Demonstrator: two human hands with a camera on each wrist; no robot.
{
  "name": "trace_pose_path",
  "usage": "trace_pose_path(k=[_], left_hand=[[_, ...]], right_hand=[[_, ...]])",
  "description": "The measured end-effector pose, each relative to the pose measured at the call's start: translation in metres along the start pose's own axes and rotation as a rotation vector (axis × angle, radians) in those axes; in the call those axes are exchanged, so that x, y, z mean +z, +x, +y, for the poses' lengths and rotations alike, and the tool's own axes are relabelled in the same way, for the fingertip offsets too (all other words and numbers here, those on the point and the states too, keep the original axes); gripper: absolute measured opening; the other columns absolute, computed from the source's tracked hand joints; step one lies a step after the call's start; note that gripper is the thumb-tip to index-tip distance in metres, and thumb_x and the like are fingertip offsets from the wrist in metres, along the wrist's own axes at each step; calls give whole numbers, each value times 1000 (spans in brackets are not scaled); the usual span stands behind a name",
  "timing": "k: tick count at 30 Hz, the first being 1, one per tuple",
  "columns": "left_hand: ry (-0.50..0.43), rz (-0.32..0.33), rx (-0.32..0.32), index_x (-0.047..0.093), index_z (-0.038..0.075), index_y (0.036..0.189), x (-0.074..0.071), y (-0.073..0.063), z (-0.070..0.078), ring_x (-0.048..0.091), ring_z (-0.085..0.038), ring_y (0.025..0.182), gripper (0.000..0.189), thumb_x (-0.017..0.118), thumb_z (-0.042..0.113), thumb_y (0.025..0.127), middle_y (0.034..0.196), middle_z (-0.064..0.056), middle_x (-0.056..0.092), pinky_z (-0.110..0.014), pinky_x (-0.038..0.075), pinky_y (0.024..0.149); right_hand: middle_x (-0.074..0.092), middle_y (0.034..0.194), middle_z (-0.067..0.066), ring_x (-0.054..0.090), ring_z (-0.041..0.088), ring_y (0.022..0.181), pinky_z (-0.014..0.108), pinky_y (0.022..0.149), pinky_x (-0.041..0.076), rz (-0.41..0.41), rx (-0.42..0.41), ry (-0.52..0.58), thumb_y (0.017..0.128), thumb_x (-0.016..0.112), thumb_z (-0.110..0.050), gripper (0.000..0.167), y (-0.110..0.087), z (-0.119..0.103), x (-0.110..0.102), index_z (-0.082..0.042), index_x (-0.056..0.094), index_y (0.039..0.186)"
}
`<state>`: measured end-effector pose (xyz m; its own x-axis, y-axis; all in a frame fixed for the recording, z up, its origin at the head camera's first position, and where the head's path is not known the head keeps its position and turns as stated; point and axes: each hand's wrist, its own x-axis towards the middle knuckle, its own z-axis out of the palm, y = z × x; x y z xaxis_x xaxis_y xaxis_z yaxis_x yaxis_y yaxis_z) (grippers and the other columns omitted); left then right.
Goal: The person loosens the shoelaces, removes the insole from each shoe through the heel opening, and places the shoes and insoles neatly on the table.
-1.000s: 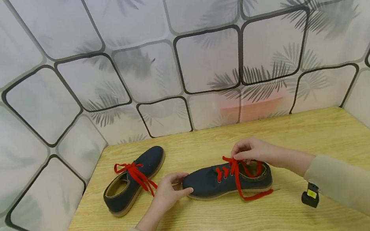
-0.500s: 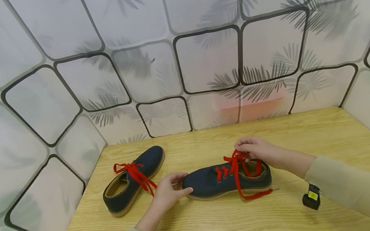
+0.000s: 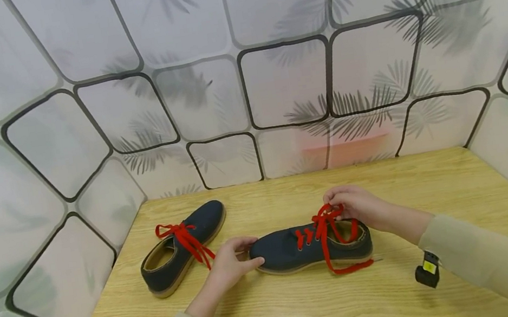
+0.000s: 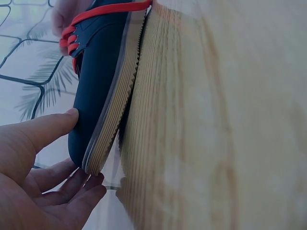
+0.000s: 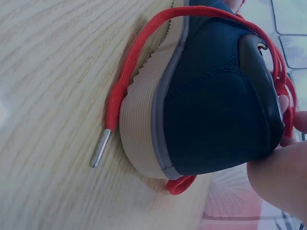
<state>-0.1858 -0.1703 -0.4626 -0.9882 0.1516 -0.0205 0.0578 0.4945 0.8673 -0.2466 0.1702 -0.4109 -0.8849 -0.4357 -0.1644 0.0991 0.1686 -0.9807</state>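
A navy shoe (image 3: 277, 251) with red laces lies on the wooden table, toe to the left. My left hand (image 3: 231, 263) holds its toe, the thumb on the near side and the fingers curled round the tip; the left wrist view shows the toe (image 4: 93, 120) between them. Over the shoe's opening, my right hand (image 3: 353, 204) pinches the red shoelace (image 3: 324, 220), which stands up in a loop near the fingertips. One lace end hangs down the near side to the table, and its metal tip (image 5: 100, 148) shows in the right wrist view.
A second navy shoe (image 3: 200, 224), its red lace (image 3: 189, 239) tied in a bow, stands at the left, angled with its toe to the back. Patterned fabric walls (image 3: 220, 98) enclose the table (image 3: 415, 183) at the back and both sides.
My right hand has shifted slightly right, drawing the pinched lace up into a loop that shows more plainly above the shoe. My left hand has stayed at the toe.
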Motion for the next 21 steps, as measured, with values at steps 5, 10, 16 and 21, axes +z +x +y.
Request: trace_pose_path(k=[5,10,16,21], left_hand=[[-1,-7,16,73,-1,131,-2,1,1,69,-38,121,47,88,3,86,131,-20,70,-47,63,103],[2,-7,23,72,-2,130,-2,0,2,69,-39,120,47,88,2,86,131,-20,69,-48,62,103],[6,-6,11,73,-1,131,-1,-1,2,69,-38,120,47,88,3,86,130,-20,69,-47,62,103],[13,-7,20,73,-1,131,-1,-1,1,69,-38,120,47,88,3,87,130,-20,70,-47,63,102]], right_hand=[[66,94,-1,59,12,84,25,70,55,-40,-8,-135,103,48,-7,27,2,-5,5,8,65,116],[63,91,0,58,15,83,25,71,56,-86,-26,-281,109,55,-21,29,2,-7,7,5,68,114],[66,85,-3,57,16,76,24,68,53,-112,-65,-414,104,69,-18,18,2,-7,11,-1,73,107],[64,84,-3,53,13,73,23,66,50,-110,-54,-365,105,65,-16,17,0,-5,10,0,70,106]])
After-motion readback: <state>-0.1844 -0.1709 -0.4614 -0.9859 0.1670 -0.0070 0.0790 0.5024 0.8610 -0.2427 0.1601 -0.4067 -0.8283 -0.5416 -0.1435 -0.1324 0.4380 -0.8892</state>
